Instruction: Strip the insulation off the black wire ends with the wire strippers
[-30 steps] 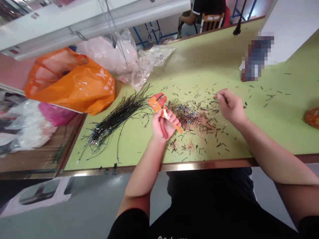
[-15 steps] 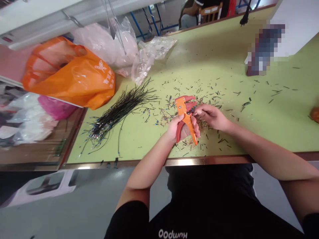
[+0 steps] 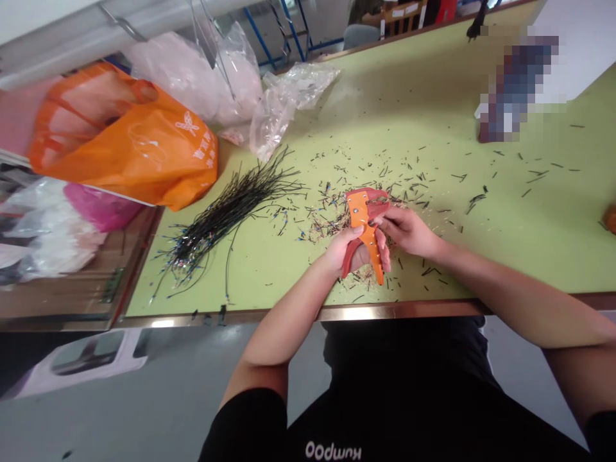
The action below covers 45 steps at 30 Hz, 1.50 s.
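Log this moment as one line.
left hand: holding orange-red pliers | right hand: fingers at the pliers' jaws | left of pliers: black wire bundle | under hands: scattered clippings on green table

Green table (image 3: 409, 102), brown edge | holds long bunch of black wires (image 3: 235, 208) on left | has little black bits (image 3: 477, 202) all around middle and right, messy heap of coppery scraps (image 3: 320, 230) in middle | carries big orange bag (image 3: 163, 157) and crinkly see-through bags (image 3: 274, 122) at back left
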Each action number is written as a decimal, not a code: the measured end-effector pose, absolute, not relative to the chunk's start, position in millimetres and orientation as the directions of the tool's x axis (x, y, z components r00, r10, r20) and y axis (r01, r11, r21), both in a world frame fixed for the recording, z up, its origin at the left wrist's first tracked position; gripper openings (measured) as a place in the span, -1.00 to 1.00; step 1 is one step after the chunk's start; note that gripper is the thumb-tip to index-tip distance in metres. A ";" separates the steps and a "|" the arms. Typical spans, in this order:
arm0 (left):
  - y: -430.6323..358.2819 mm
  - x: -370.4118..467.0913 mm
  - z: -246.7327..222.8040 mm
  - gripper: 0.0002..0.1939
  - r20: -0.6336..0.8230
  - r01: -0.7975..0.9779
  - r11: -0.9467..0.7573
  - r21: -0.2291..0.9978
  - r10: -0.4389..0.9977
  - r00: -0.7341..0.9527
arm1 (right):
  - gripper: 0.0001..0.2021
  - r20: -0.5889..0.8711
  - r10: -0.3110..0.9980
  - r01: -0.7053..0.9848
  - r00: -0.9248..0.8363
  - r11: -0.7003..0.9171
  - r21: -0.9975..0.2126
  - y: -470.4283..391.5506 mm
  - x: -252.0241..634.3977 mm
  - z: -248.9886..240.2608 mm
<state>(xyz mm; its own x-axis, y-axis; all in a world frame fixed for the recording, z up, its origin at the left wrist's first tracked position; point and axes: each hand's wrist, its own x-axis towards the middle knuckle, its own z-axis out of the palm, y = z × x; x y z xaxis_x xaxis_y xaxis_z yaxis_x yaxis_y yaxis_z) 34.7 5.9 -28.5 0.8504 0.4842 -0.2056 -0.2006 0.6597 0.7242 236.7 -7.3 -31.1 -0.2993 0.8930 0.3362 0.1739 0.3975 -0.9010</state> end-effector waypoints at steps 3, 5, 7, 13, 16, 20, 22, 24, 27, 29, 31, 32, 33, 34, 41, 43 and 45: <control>5.4 35.5 -26.4 -0.41 -0.190 -0.211 0.651 0.729 0.489 0.851 | -0.64 0.354 0.885 0.214 -0.302 0.425 -0.880 -8.4 236.0 -31.9; 4.8 36.7 -24.7 -0.36 -0.202 -0.214 0.648 0.731 0.504 0.840 | -0.67 0.359 0.886 0.226 -0.293 0.429 -0.875 -8.9 235.2 -31.2; 4.1 38.4 -23.3 -0.30 -0.216 -0.218 0.647 0.731 0.522 0.825 | -0.70 0.365 0.886 0.225 -0.287 0.433 -0.873 -9.2 234.0 -29.9; 2.0 43.9 -21.5 -0.14 -0.226 -0.237 0.636 0.734 0.558 0.798 | -0.78 0.331 0.900 0.236 -0.283 0.400 -0.885 -9.4 231.7 -29.2; -0.2 47.2 -21.0 -0.16 -0.198 -0.254 0.641 0.724 0.546 0.814 | -0.78 0.302 0.910 0.270 -0.284 0.379 -0.885 -9.4 231.7 -31.7; -1.6 51.8 -22.2 -0.14 -0.271 -0.241 0.664 0.708 0.570 0.775 | -0.80 0.268 0.926 0.304 -0.265 0.344 -0.888 -9.2 231.0 -32.9; -0.9 53.2 -24.3 -0.15 -0.268 -0.244 0.657 0.713 0.578 0.771 | -0.80 0.246 0.937 0.329 -0.249 0.321 -0.888 -8.7 230.6 -32.5; 0.1 54.0 -26.7 -0.16 -0.256 -0.249 0.644 0.724 0.586 0.769 | -0.79 0.228 0.943 0.360 -0.240 0.305 -0.882 -7.8 230.5 -32.1; 1.4 54.7 -28.3 -0.16 -0.294 -0.215 0.637 0.740 0.594 0.748 | -0.75 0.220 0.947 0.405 -0.235 0.301 -0.863 -6.5 230.8 -31.4; 2.3 55.1 -27.4 -0.16 -0.335 -0.198 0.637 0.745 0.614 0.715 | -0.75 0.222 0.946 0.420 -0.237 0.306 -0.854 -6.1 231.0 -30.4; 3.8 55.0 -25.7 -0.15 -0.358 -0.206 0.637 0.743 0.637 0.683 | -0.76 0.223 0.943 0.429 -0.245 0.312 -0.848 -5.8 231.7 -28.8; 5.0 54.6 -24.9 -0.15 -0.360 -0.215 0.638 0.740 0.644 0.674 | -0.76 0.224 0.943 0.434 -0.248 0.314 -0.844 -5.4 232.3 -27.8; 6.4 54.0 -24.1 -0.15 -0.358 -0.223 0.640 0.736 0.647 0.673 | -0.76 0.224 0.943 0.442 -0.247 0.315 -0.840 -4.8 233.3 -26.8; 8.1 53.2 -23.4 -0.15 -0.352 -0.234 0.640 0.732 0.649 0.674 | -0.75 0.226 0.944 0.453 -0.241 0.315 -0.834 -3.9 234.8 -25.8; 19.6 40.2 -24.7 -0.06 -0.299 -0.214 0.575 0.790 0.666 0.684 | -0.74 0.286 0.952 0.600 -0.113 0.295 -0.744 7.6 256.5 -20.3; 20.2 35.0 -25.4 -0.10 -0.290 -0.164 0.502 0.849 0.703 0.650 | -0.75 0.344 0.933 0.629 -0.109 0.333 -0.703 9.2 262.6 -18.7; 18.8 29.8 -24.2 -0.18 -0.258 -0.119 0.399 0.909 0.764 0.591 | -0.76 0.402 0.908 0.641 -0.119 0.379 -0.667 9.3 266.7 -16.7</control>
<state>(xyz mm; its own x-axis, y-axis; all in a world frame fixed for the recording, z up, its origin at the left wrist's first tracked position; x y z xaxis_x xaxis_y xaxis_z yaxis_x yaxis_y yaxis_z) 29.8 18.8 -24.2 0.5907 0.7645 -0.2581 -0.1193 0.3991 0.9091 266.7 9.3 -16.7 -0.1189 0.9079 0.4020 0.6409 0.3794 -0.6673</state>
